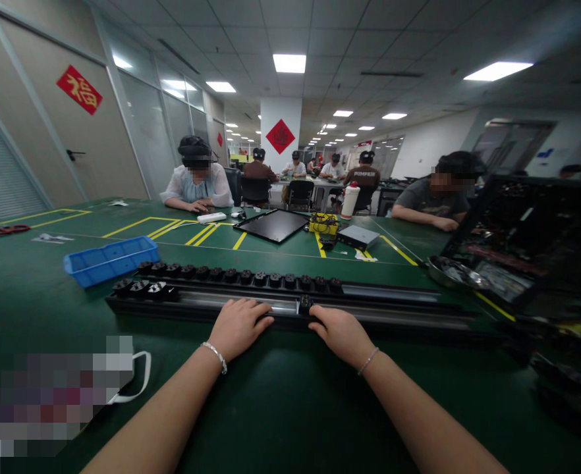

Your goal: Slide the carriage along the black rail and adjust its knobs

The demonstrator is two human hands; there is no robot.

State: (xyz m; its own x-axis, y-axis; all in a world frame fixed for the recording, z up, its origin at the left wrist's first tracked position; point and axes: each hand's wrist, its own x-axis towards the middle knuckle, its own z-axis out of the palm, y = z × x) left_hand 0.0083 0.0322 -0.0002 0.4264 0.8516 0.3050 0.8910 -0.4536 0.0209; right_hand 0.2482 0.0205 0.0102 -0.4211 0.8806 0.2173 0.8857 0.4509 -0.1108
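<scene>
A long black power track (394,315) with a shiny metal groove lies across the table before me. My left hand (240,327) is closed over its near wall, fingers in the groove and thumb on the front side. My right hand (338,329) pinches a small black socket module (305,303) that sits in the groove, just right of the left hand. Three more socket modules (139,288) sit at the track's left end. Behind it lies a second track (394,293), with a row of several black socket modules (246,278) along its left part.
A blue plastic bin (112,259) stands behind left. Farther back lie a black panel (273,225), a yellow box with cables (323,224) and a grey metal box (358,236). At right are a metal bowl (453,271) and an open black case (532,243). Two people sit across the table.
</scene>
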